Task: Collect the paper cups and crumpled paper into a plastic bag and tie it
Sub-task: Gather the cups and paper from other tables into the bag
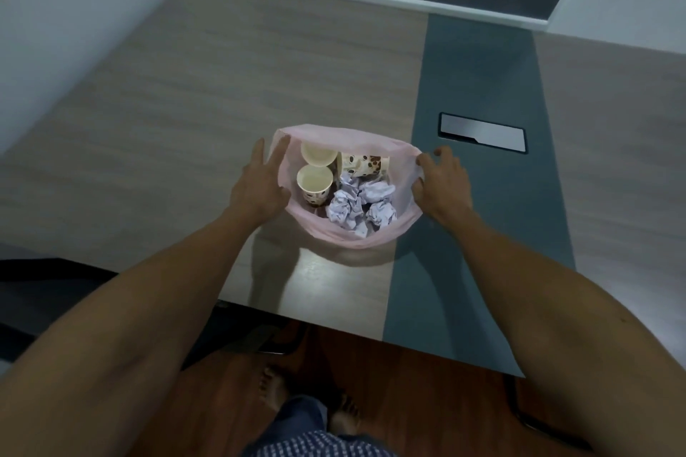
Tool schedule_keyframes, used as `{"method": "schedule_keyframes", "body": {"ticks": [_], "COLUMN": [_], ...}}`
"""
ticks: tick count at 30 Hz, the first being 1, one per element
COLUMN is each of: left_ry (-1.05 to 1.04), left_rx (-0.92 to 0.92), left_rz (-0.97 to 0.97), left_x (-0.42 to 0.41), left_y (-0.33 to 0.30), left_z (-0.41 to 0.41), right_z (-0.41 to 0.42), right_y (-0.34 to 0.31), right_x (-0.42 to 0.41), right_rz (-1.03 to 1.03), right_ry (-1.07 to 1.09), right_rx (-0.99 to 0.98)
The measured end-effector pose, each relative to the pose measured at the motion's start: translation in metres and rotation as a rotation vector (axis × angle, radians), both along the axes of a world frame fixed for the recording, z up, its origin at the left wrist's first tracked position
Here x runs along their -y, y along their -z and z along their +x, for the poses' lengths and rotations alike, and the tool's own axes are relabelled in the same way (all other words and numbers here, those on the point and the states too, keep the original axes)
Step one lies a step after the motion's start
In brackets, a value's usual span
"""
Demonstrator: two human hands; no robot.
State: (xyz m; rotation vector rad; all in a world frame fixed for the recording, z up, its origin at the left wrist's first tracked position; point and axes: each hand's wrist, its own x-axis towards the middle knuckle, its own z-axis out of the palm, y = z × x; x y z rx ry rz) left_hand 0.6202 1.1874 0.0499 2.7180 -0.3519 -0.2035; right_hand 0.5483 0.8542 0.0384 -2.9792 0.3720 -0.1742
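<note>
- A pink plastic bag (pixel 375 239) is seen standing open on the table (pixel 185 115), near the front edge, partly over the wood-grain surface and partly reaching the grey-blue strip (pixel 479 85) that runs front to back.
- The bag mouth is spread wide; contents are visible from above.
- Three paper cups are held inside: one upright cup (pixel 314 182) at the left w/ brown-dot pattern, a second cup (pixel 315 152) just behind it w/ its pale inside showing, and a third cup (pixel 363 163) lying on its side toward the back right, dotted wall turned up.
- Crumpled paper (pixel 358 208), white/lilac, several balls, is piled in the front-right part of the bag, touching the cups.
- The left hand (pixel 260 182) is placed against the bag's left rim; fingers are straight and spread, pressed to the plastic, w/ the thumb near the rim's inner side. Nothing is curled round.
- The right hand (pixel 441 182) is set at the bag's right rim; fingers are bent, and the rim appears pinched btwn thumb and fingers, though the exact grip can't be told for certain.
- A rectangular metal cover plate (pixel 482 132) is set flush in the grey-blue strip, behind and right of the bag, apart from it.
- White walls are seen at left and far right; a dark panel at the far end.
- Below the table edge, reddish wood floor (pixel 427 382) and bare feet are visible.
</note>
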Motion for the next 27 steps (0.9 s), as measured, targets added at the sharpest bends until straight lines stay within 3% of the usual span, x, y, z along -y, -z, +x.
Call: {"method": "schedule_keyframes", "body": {"ticks": [2, 6, 18, 27], "left_ry": [0.026, 0.045, -0.483, -0.786], "left_rx": [0.042, 0.128, 0.17, 0.256], "left_rz": [-0.045, -0.113, 0.107, 0.2], "left_x": [-0.004, -0.026, -0.194, -0.293], "left_y": [-0.004, -0.012, -0.033, -0.026], "left_z": [-0.005, -0.02, -0.11, -0.181], "right_z": [0.001, 0.003, -0.023, -0.065], "right_y": [-0.007, -0.018, 0.007, 0.039], "right_x": [-0.008, -0.04, -0.215, -0.299], "right_rz": [-0.024, 0.146, 0.324, 0.234], "right_ry": [-0.035, -0.236, -0.706, -0.886], "right_rx": [0.099, 0.142, -0.049, -0.442]}}
